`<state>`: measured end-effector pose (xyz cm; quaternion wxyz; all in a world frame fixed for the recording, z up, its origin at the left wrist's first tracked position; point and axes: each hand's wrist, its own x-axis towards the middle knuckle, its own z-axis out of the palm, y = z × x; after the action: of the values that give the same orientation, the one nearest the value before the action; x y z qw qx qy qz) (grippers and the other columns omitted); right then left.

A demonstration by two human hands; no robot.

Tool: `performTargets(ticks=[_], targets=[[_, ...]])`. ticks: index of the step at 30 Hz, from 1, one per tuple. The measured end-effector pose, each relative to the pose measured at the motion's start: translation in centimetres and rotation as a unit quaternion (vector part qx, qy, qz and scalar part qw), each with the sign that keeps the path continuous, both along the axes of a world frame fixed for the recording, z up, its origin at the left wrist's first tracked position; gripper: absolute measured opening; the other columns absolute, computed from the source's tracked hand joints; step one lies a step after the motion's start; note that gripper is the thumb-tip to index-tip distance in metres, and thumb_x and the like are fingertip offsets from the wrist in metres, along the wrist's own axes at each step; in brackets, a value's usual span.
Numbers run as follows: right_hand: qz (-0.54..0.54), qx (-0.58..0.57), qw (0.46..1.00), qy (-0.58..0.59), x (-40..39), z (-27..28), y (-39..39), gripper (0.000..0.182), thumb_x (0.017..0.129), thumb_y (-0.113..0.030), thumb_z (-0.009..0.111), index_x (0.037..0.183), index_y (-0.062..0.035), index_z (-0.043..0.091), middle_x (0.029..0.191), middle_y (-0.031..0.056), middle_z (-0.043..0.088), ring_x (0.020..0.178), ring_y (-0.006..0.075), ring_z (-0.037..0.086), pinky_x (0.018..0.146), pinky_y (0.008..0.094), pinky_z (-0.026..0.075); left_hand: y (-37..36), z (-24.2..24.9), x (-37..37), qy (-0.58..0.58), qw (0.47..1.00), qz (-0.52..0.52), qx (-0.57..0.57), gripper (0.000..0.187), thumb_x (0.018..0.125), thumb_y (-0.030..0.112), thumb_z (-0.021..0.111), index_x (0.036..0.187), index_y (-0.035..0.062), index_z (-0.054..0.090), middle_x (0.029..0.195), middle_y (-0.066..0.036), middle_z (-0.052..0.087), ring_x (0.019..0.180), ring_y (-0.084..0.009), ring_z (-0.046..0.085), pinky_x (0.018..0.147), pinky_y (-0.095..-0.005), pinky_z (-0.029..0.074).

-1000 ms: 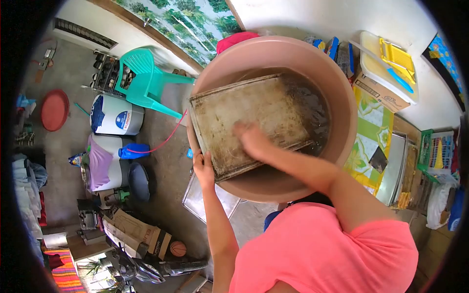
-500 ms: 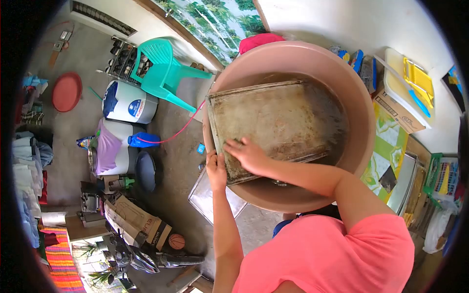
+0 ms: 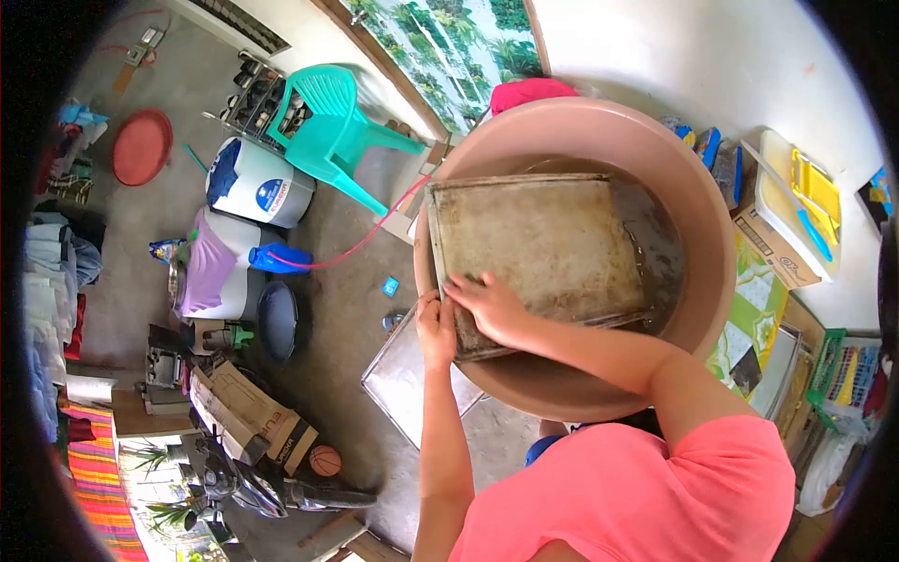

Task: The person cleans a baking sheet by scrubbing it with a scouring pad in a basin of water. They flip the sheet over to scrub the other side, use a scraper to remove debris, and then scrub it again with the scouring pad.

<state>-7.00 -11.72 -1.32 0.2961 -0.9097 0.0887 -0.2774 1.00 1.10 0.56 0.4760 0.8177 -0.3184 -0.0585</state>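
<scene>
From where I stand in the room, the largest thing at the work is the round brown tub, and dark water lies in it. To the far left of the tub there is a green plastic chair, standing on the grey floor. Inside the tub is the stained tray, which is rectangular and has brown marks along its edges; its left end lies at the tub's left wall, and its right end is at the water. On the floor, to the near left of the tub, lies a metal sheet, lighter in colour and partly hidden by the person's arm. On the right side, a cardboard box carries a pale lid, and upon this are a yellow rack and a knife with a blue handle. A blue jug is on the left, beside a white container. The left hand holds the stained tray at its left edge, close to the near corner, with the fingers closed around the rim; what lies under the edge I cannot tell. The right hand is just beside it, laid on the tray's near left part, its fingers a little spread and not closed on anything that I can see. The smallest thing is a blue packet on the floor, left of the tub.
</scene>
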Motion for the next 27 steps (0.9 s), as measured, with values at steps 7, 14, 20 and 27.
performTargets(ticks=[7, 14, 20, 27], targets=[[-0.175, -0.026, 0.983, -0.037, 11.3, 2.0, -7.6, 0.042, 0.083, -0.005, 0.046, 0.123, -0.0111, 0.056, 0.133, 0.0058, 0.051, 0.105, 0.0378, 0.05, 0.085, 0.0462, 0.048, -0.1, 0.1, 0.0, 0.005, 1.0, 0.015, 0.006, 0.026, 0.088, 0.013, 0.06, 0.074, -0.0079, 0.053, 0.104, -0.014, 0.058, 0.086, -0.0225, 0.053, 0.082, -0.0309, 0.042], [-0.165, 0.086, 0.981, 0.056, 5.7, 0.6, -7.2, 0.044, 0.087, -0.012, 0.047, 0.13, -0.0195, 0.053, 0.139, 0.0065, 0.048, 0.115, 0.0386, 0.047, 0.093, 0.0476, 0.045, -0.1, 0.3, -0.2, -0.004, 1.0, 0.01, 0.007, 0.025, 0.087, 0.012, 0.061, 0.074, -0.008, 0.053, 0.105, -0.015, 0.059, 0.089, -0.0239, 0.055, 0.083, -0.0315, 0.042], [-0.381, 0.007, 0.913, 0.147, -6.9, -8.9, -22.0, 0.047, 0.088, -0.01, 0.044, 0.133, -0.018, 0.051, 0.14, 0.006, 0.048, 0.109, 0.0349, 0.051, 0.095, 0.0436, 0.045, 0.2, -0.1, 0.2, 0.007, 1.0, 0.005, 0.002, 0.026, 0.088, 0.014, 0.062, 0.076, -0.0078, 0.054, 0.103, -0.012, 0.059, 0.087, -0.0222, 0.053, 0.081, -0.0309, 0.042], [-0.38, -0.092, 0.906, 0.16, 0.2, -9.2, -15.0, 0.044, 0.095, -0.017, 0.034, 0.133, 0.0036, 0.043, 0.136, 0.0361, 0.034, 0.119, 0.0464, 0.044, 0.103, 0.0492, 0.036, 0.1, 0.3, 0.2, 0.015, 1.0, 0.008, 0.001, 0.025, 0.088, 0.013, 0.06, 0.073, -0.0074, 0.054, 0.103, -0.016, 0.059, 0.084, -0.0243, 0.053, 0.079, -0.032, 0.043]])
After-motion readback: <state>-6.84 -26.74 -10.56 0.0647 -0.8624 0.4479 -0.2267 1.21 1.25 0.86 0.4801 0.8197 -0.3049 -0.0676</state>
